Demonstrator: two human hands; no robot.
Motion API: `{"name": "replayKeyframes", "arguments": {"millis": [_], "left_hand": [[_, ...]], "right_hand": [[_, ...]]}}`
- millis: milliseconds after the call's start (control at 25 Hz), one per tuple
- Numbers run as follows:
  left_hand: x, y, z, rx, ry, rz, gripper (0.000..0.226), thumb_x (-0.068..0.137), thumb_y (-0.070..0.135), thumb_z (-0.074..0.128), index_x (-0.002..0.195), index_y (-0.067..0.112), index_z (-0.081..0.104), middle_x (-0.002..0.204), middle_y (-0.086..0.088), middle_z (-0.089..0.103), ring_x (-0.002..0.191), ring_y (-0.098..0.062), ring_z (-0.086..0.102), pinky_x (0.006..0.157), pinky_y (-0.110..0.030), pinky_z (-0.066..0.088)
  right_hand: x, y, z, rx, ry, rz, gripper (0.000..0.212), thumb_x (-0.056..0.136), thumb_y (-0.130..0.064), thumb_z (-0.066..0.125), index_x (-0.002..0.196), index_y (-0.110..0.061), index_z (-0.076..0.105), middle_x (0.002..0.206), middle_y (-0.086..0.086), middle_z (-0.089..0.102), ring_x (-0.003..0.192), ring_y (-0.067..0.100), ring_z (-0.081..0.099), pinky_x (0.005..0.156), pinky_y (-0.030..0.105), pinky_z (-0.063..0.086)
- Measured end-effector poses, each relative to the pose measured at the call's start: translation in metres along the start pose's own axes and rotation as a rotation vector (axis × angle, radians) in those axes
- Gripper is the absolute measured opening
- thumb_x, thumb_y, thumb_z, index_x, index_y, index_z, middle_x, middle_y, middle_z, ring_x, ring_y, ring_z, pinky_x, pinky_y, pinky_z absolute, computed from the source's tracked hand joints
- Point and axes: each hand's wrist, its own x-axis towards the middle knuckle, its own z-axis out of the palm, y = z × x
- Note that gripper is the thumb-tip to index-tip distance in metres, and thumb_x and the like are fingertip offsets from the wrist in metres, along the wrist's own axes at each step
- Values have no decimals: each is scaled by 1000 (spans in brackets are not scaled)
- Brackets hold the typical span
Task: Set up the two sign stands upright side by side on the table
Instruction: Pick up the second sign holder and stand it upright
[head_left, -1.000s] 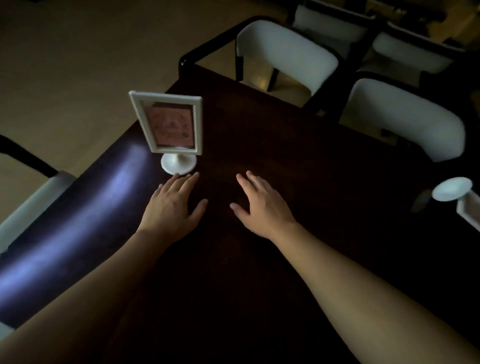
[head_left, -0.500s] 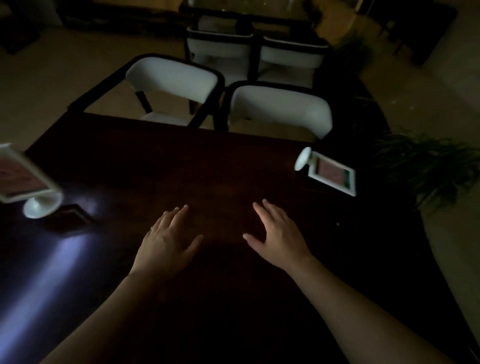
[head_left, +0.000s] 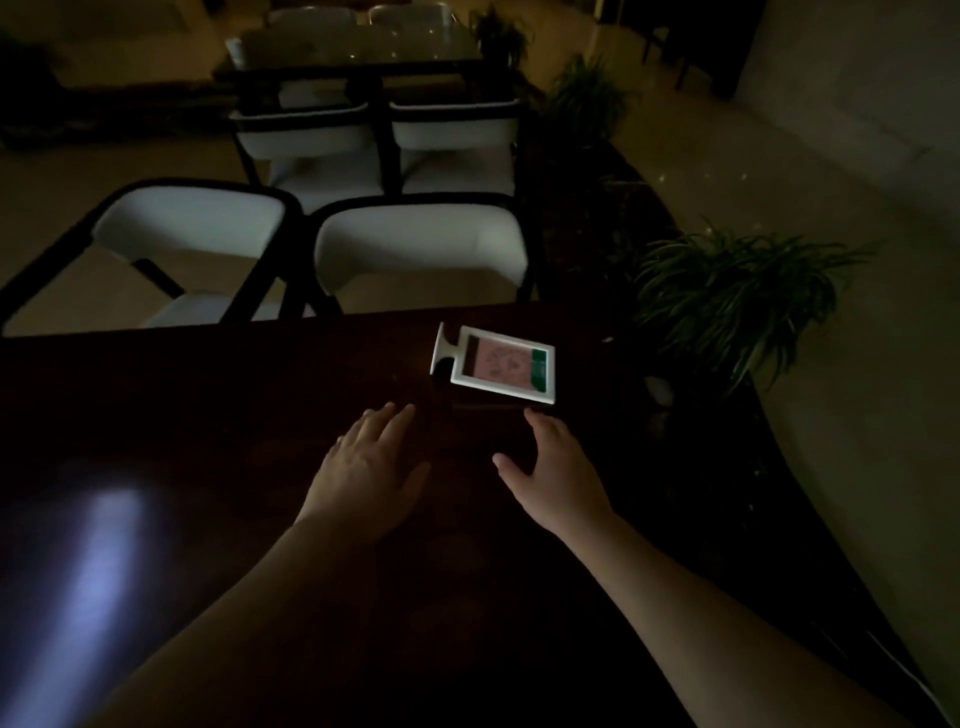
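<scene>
A white sign stand (head_left: 501, 369) lies flat on the dark wooden table (head_left: 208, 395) near its far right corner, round base pointing left, pink card facing up. My left hand (head_left: 366, 473) hovers palm down just short of it, fingers spread, holding nothing. My right hand (head_left: 553, 470) is beside it, also spread and empty, its fingertips a little below the frame's near edge. The other sign stand is out of view.
Two white-cushioned chairs (head_left: 421, 244) stand against the table's far edge, with more chairs and a second table (head_left: 353, 52) behind. Potted plants (head_left: 727, 296) sit on the floor to the right. The table's right edge runs diagonally at lower right.
My view has swung right: the upright stand at left has left the frame and the lying stand now sits centred. Both hands have moved toward the lying stand.
</scene>
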Motion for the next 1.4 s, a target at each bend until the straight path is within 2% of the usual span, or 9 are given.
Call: {"name": "replayKeyframes", "arguments": {"millis": [160, 320, 440, 560, 680, 800, 960, 1160, 1400], "left_hand": [[59, 12, 8, 141, 14, 49, 82, 88, 59, 53, 154, 33, 13, 165, -1, 12, 150, -25, 11, 116, -49, 22], [100, 8, 19, 344, 29, 165, 86, 88, 60, 50, 155, 27, 8, 166, -4, 3, 151, -28, -1, 117, -55, 16], [124, 3, 26, 497, 10, 238, 89, 88, 60, 47, 156, 22, 3, 166, -5, -5, 151, -30, -8, 117, -57, 14], [141, 1, 29, 573, -10, 292, 90, 88, 61, 45, 156, 21, 2, 166, -5, -9, 151, -30, -10, 116, -59, 13], [155, -3, 32, 597, -18, 315, 90, 89, 61, 45, 156, 20, 2, 166, -6, -10, 151, -29, -10, 116, -61, 12], [160, -6, 35, 610, -29, 316, 89, 90, 61, 43, 156, 19, 2, 166, -6, -7, 151, -29, -11, 116, -61, 8], [163, -13, 34, 601, -72, 294, 88, 91, 60, 43, 156, 18, 0, 166, -7, -2, 151, -27, -10, 117, -59, 4], [161, -27, 35, 610, -99, 265, 89, 89, 61, 45, 156, 21, 1, 166, -6, -2, 150, -28, -11, 117, -59, 4], [153, -30, 38, 517, -40, 300, 90, 87, 59, 50, 156, 23, 3, 166, -6, -4, 151, -28, -8, 119, -57, 11]], "right_hand": [[28, 6, 12, 247, 29, 188, 72, 89, -52, 63, 149, -23, 36, 151, 2, 43, 133, 21, 47, 98, 34, 45], [57, -4, 33, 506, 31, 368, 61, 90, -43, 65, 143, -18, 46, 139, 4, 57, 117, 17, 59, 77, 22, 46], [81, -14, 50, 778, 48, 584, 55, 91, -35, 68, 137, -10, 52, 123, 9, 66, 108, 22, 64, 88, 33, 54], [100, -23, 55, 1199, 112, 839, 36, 90, -23, 71, 120, -4, 62, 97, 10, 67, 89, 19, 68, 79, 33, 60], [118, -28, 60, 1414, 207, 952, 20, 89, -22, 73, 98, -7, 65, 96, 12, 69, 87, 20, 71, 74, 32, 61], [130, -32, 64, 1497, 276, 995, 17, 90, -23, 72, 86, -12, 60, 93, 11, 70, 85, 19, 72, 78, 33, 61], [141, -32, 66, 1545, 329, 1036, 16, 91, -19, 70, 83, -12, 59, 94, 11, 69, 85, 18, 70, 80, 35, 61], [151, -28, 61, 1539, 319, 1009, 11, 91, -9, 69, 98, -3, 63, 93, 13, 71, 83, 18, 71, 80, 33, 61], [162, -22, 41, 1400, 374, 757, 23, 93, -3, 62, 117, -3, 62, 106, 18, 68, 90, 22, 70, 76, 30, 60]]}}
